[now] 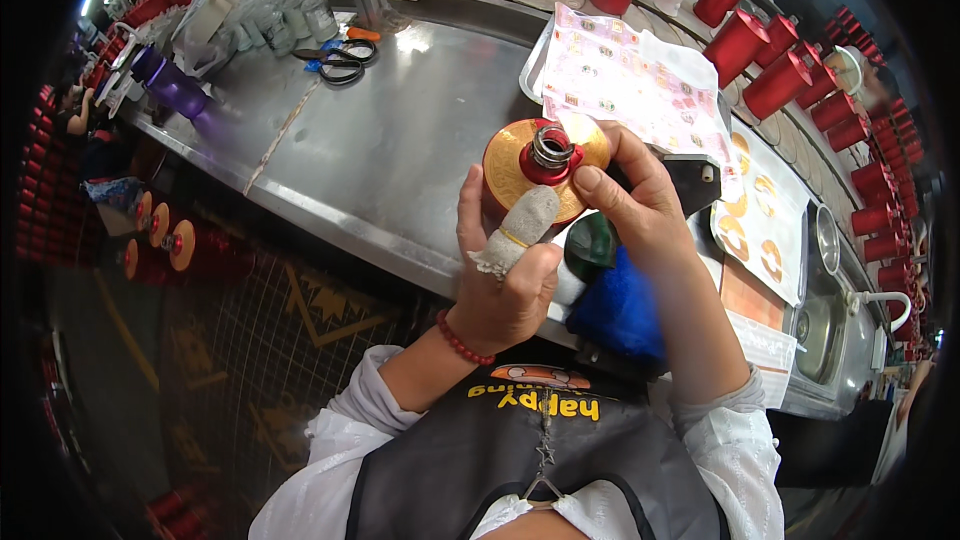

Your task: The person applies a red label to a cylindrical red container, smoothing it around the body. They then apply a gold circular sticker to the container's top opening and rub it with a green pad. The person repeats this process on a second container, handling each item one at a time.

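A red bottle (545, 178) is held up in front of me. Its top faces me, with a gold ring-shaped label (508, 154) around a narrow red neck, and a metal ring sits at the mouth. My left hand (500, 265) grips the bottle from the left and below. A grey cloth finger cover (530, 215), bound with a yellow band, presses one of its fingers on the label. From the right, my right hand (640, 195) grips the rim, its thumb on the label beside the neck. The bottle's body is mostly hidden behind its top and my hands.
A steel table (410, 120) carries scissors (345, 62), a purple bottle (168, 82) and small clear jars (318, 18). A printed pink sheet (635, 75) and a sheet of gold labels (765, 210) lie right. Blue cloth (622, 310) sits near me. Red bottles (740, 45) line a conveyor behind.
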Demonstrator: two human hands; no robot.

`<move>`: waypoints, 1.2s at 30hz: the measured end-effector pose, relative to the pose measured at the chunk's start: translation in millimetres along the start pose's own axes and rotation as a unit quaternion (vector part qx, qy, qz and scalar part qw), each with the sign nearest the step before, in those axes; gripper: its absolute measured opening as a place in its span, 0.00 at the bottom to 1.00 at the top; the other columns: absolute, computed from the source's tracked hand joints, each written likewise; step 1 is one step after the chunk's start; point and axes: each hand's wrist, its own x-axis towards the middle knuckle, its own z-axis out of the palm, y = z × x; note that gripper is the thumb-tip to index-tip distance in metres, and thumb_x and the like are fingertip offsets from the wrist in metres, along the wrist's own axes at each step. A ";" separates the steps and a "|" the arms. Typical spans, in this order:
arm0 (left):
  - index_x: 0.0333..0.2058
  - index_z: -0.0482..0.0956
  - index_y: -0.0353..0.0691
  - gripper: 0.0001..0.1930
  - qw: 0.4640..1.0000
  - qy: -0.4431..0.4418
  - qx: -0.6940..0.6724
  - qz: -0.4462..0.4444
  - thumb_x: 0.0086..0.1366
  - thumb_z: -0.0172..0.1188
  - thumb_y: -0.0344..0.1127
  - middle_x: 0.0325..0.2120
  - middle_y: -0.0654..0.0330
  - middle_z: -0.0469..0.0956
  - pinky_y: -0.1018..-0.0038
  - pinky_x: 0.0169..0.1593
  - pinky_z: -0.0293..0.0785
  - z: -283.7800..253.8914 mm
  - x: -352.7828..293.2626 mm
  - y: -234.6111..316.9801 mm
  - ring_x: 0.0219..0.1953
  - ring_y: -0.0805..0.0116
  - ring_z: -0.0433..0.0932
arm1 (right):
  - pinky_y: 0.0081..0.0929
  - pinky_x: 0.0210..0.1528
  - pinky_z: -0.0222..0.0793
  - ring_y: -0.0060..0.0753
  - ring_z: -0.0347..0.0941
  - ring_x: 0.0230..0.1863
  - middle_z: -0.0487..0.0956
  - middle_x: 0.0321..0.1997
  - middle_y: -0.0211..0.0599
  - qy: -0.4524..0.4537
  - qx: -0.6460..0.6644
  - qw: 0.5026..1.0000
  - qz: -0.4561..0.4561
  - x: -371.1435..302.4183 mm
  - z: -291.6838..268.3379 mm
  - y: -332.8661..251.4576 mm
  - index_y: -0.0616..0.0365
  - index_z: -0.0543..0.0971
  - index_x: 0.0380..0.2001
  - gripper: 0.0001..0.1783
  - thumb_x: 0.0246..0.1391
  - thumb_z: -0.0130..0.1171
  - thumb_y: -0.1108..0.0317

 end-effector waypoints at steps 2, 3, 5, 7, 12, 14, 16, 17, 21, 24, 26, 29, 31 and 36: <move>0.44 0.63 0.44 0.13 1.000 0.003 -0.009 0.003 0.67 0.58 0.27 0.52 0.40 0.71 0.32 0.67 0.48 1.8 2.0 0.2 0.58 0.33 0.70 | 0.25 0.58 0.63 0.23 0.69 0.52 0.76 0.49 0.32 -0.002 -0.015 0.999 -0.032 -0.3 -2.3 6.4 0.61 0.76 0.45 0.13 0.62 0.62 0.65; 0.45 0.63 0.44 0.14 1.000 -0.003 -0.008 0.006 0.66 0.58 0.26 0.54 0.40 0.68 0.33 0.67 0.50 3.3 2.6 1.9 0.58 0.34 0.69 | 0.24 0.58 0.64 0.22 0.69 0.51 0.77 0.48 0.32 -0.002 -0.023 0.999 -0.048 -0.5 -2.9 7.8 0.61 0.76 0.45 0.13 0.63 0.62 0.65; 0.49 0.64 0.45 0.18 1.000 -0.022 0.004 0.010 0.63 0.57 0.23 0.59 0.37 0.61 0.38 0.68 0.53 5.9 2.1 7.1 0.60 0.35 0.67 | 0.24 0.58 0.64 0.22 0.69 0.51 0.76 0.48 0.32 0.019 -0.047 0.997 -0.059 -2.8 1.9 7.1 0.61 0.75 0.45 0.12 0.63 0.61 0.67; 0.51 0.65 0.44 0.20 0.996 -0.073 -0.020 -0.038 0.61 0.56 0.21 0.61 0.37 0.59 0.42 0.69 0.53 3.1 4.2 11.9 0.61 0.38 0.66 | 0.24 0.58 0.63 0.22 0.68 0.51 0.76 0.48 0.32 0.046 -0.056 0.995 -0.062 -7.6 7.1 6.6 0.62 0.75 0.45 0.11 0.62 0.60 0.68; 0.53 0.64 0.35 0.19 0.993 -0.051 -0.109 0.002 0.68 0.57 0.33 0.56 0.41 0.66 0.43 0.71 0.43 -9.8 15.5 -12.5 0.64 0.42 0.64 | 0.26 0.58 0.62 0.26 0.68 0.50 0.73 0.46 0.34 0.078 -0.060 0.995 -0.019 -18.4 6.3 5.0 0.62 0.75 0.44 0.11 0.61 0.59 0.67; 0.57 0.59 0.34 0.22 0.976 0.016 -0.209 -0.052 0.72 0.55 0.40 0.59 0.40 0.63 0.48 0.71 0.45 -4.4 8.3 -13.7 0.66 0.46 0.62 | 0.26 0.56 0.62 0.28 0.68 0.48 0.72 0.43 0.35 0.085 -0.100 0.991 -0.041 -18.4 8.6 4.3 0.62 0.75 0.43 0.12 0.61 0.61 0.65; 0.57 0.57 0.34 0.23 0.942 0.071 -0.302 -0.125 0.73 0.54 0.40 0.58 0.42 0.62 0.53 0.70 0.51 3.5 9.0 -4.2 0.64 0.50 0.63 | 0.27 0.54 0.63 0.29 0.67 0.45 0.71 0.40 0.35 0.103 -0.171 0.976 -0.093 -13.8 12.7 3.7 0.62 0.76 0.42 0.13 0.60 0.62 0.63; 0.58 0.56 0.34 0.23 0.919 0.098 -0.347 -0.161 0.74 0.53 0.40 0.58 0.43 0.61 0.56 0.69 0.53 5.3 11.6 -0.1 0.63 0.53 0.64 | 0.27 0.52 0.63 0.30 0.67 0.44 0.71 0.40 0.36 0.108 -0.182 0.972 -0.101 -11.4 13.0 4.9 0.62 0.76 0.41 0.14 0.60 0.63 0.63; 0.58 0.54 0.33 0.23 0.913 0.087 -0.332 -0.220 0.73 0.54 0.34 0.51 0.52 0.61 0.68 0.59 0.66 13.3 24.5 2.3 0.53 0.67 0.66 | 0.28 0.50 0.64 0.32 0.66 0.42 0.70 0.37 0.36 0.114 -0.203 0.965 -0.122 -7.7 12.8 7.9 0.62 0.76 0.39 0.14 0.60 0.64 0.62; 0.57 0.54 0.32 0.23 0.925 0.076 -0.297 -0.222 0.71 0.54 0.29 0.50 0.53 0.61 0.69 0.58 0.66 12.1 25.9 0.6 0.51 0.69 0.65 | 0.28 0.50 0.64 0.31 0.67 0.42 0.71 0.38 0.35 0.099 -0.224 0.960 -0.133 -5.4 8.8 7.3 0.62 0.76 0.39 0.13 0.60 0.64 0.63; 0.57 0.54 0.32 0.23 0.928 0.074 -0.291 -0.220 0.70 0.54 0.28 0.50 0.53 0.61 0.69 0.58 0.65 11.5 25.7 -0.7 0.51 0.69 0.65 | 0.28 0.50 0.65 0.29 0.68 0.44 0.73 0.40 0.35 0.077 -0.195 0.968 -0.135 -1.6 3.0 8.9 0.62 0.76 0.39 0.13 0.60 0.64 0.64; 0.57 0.54 0.32 0.22 0.926 0.074 -0.302 -0.213 0.69 0.54 0.28 0.50 0.53 0.60 0.69 0.59 0.65 10.5 28.3 0.1 0.51 0.69 0.65 | 0.26 0.51 0.66 0.25 0.69 0.44 0.76 0.41 0.34 0.040 -0.104 0.989 -0.098 4.2 -3.6 11.7 0.62 0.76 0.40 0.12 0.60 0.64 0.64; 0.57 0.54 0.32 0.22 0.928 0.072 -0.297 -0.211 0.69 0.54 0.28 0.50 0.53 0.60 0.68 0.59 0.64 10.4 29.0 -0.7 0.52 0.69 0.64 | 0.24 0.52 0.67 0.22 0.70 0.44 0.77 0.42 0.33 0.027 -0.076 0.996 -0.044 4.3 -2.7 4.2 0.62 0.76 0.40 0.13 0.60 0.64 0.64; 0.57 0.54 0.34 0.23 0.913 0.077 -0.337 -0.218 0.69 0.54 0.27 0.50 0.54 0.60 0.68 0.60 0.63 11.5 25.5 -1.0 0.51 0.70 0.64 | 0.23 0.49 0.67 0.20 0.70 0.42 0.77 0.39 0.30 0.023 -0.086 0.994 -0.069 5.0 -1.6 2.8 0.62 0.75 0.39 0.12 0.61 0.63 0.64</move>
